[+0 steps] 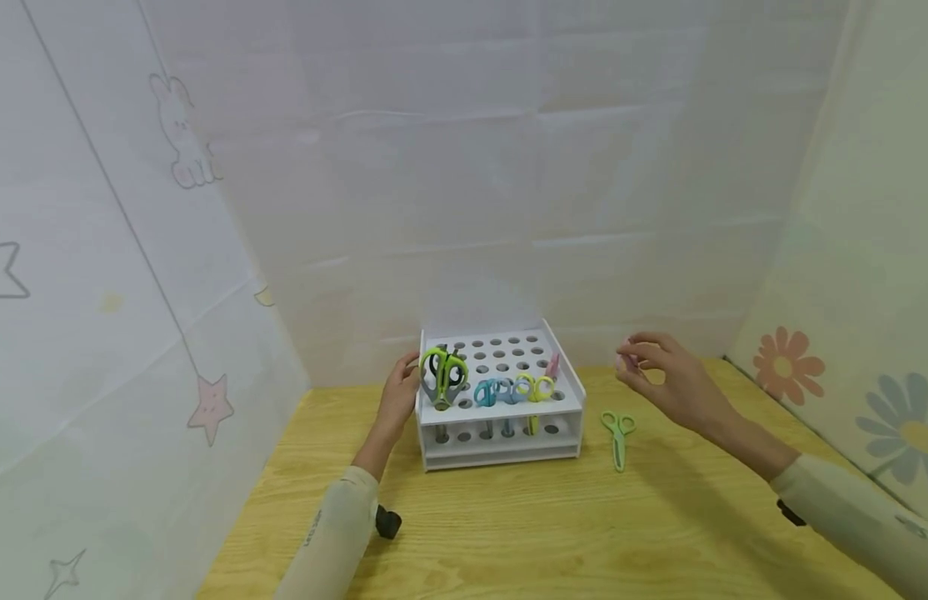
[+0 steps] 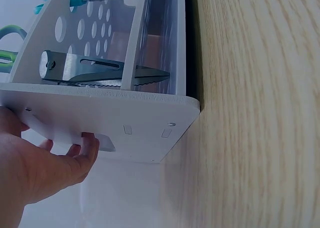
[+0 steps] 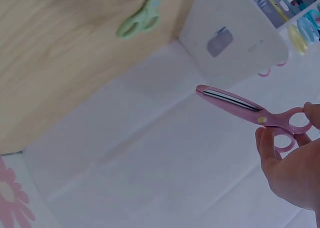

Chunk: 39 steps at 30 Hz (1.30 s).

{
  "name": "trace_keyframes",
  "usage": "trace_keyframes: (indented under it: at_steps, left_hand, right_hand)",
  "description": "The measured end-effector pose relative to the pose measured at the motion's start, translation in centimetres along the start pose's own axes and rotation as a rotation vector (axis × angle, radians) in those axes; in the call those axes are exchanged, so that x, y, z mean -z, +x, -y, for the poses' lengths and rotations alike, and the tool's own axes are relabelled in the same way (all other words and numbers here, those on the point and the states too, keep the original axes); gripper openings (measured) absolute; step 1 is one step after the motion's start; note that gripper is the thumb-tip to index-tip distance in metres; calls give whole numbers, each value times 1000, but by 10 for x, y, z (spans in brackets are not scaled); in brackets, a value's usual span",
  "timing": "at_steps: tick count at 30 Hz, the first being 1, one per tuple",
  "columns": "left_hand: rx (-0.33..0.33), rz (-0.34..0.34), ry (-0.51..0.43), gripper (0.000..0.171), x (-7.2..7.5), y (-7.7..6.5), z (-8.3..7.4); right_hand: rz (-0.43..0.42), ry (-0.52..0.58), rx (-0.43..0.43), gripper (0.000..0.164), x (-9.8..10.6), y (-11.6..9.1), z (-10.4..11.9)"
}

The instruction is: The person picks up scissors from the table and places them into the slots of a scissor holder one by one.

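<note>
My left hand [image 1: 398, 398] holds the left side of a white two-tier rack [image 1: 501, 454], its bent fingers [image 2: 89, 145] at the handle cutout in the side panel. Green-and-grey scissors [image 1: 443, 379] stand in the rack's front left hole, blades down. Teal scissors [image 1: 485, 392], blue scissors [image 1: 511, 390] and yellow scissors [image 1: 535, 388] stand along the front row. My right hand [image 1: 670, 375] is raised right of the rack. It pinches pink scissors [image 3: 232, 102] by the handle loops, and their blades are together.
Light green scissors [image 1: 618, 437] lie on the wooden table [image 1: 509, 533] right of the rack. Another pink handle [image 1: 553, 365] sticks up at the rack's right side. White sheeting [image 1: 479, 208] hangs behind, with patterned sheets on both sides.
</note>
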<state>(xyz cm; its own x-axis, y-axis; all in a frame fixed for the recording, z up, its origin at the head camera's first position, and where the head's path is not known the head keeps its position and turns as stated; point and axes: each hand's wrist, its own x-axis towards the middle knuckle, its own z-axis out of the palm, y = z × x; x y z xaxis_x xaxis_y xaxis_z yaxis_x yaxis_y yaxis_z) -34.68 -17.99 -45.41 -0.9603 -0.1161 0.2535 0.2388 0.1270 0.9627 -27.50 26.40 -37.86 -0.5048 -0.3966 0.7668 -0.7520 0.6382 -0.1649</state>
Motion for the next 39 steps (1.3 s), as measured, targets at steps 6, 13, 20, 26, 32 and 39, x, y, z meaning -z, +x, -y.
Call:
trace_keyframes:
  at_steps: [6, 13, 20, 26, 32, 39]
  left_hand:
    - [14, 2, 4, 57, 0, 1, 2]
    - [3, 5, 8, 55, 1, 4, 3]
    - [5, 3, 27, 55, 1, 2, 1]
    - [6, -8, 18, 51, -2, 3, 0]
    - [-14, 6, 2, 51, -13, 2, -2]
    - [-13, 11, 2, 49, -29, -4, -1]
  right_hand:
    - [-41, 23, 43, 39, -4, 23, 8]
    - [-128, 114, 68, 47, -8, 46, 17]
    - [-250, 204, 101, 48, -12, 70, 44]
    - [-266, 266, 57, 37, -18, 90, 77]
    - [-226, 366, -40, 32, -42, 100, 70]
    - [-137, 486, -185, 32, -68, 96, 48]
